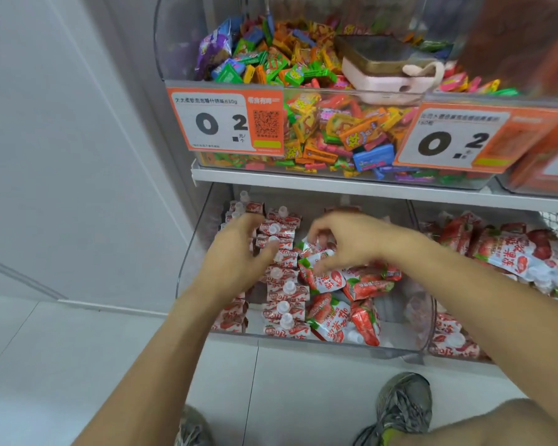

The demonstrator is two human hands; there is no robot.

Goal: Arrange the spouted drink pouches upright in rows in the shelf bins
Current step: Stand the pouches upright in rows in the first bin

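A clear shelf bin (185, 252) on the lower shelf holds red-and-white strawberry spouted pouches. One row of pouches (285, 292) stands upright down the bin's middle, white caps up, and another row (231, 317) runs along its left wall. Loose pouches (366, 284) lie tumbled in the right half. My left hand (236, 255) rests between the two rows, its fingers loosely curled against the pouch tops. My right hand (345, 239) hangs over the loose heap, fingertips down, pinching a pouch (316, 252) at the heap's back; motion blur softens the grip.
A neighbouring bin (509, 252) to the right holds more loose pouches. The shelf edge (335, 185) overhangs my hands, carrying a candy bin (319, 130) with price tags (226, 120) and a pink device (384, 78) on top. My shoes (403, 403) stand on the white floor.
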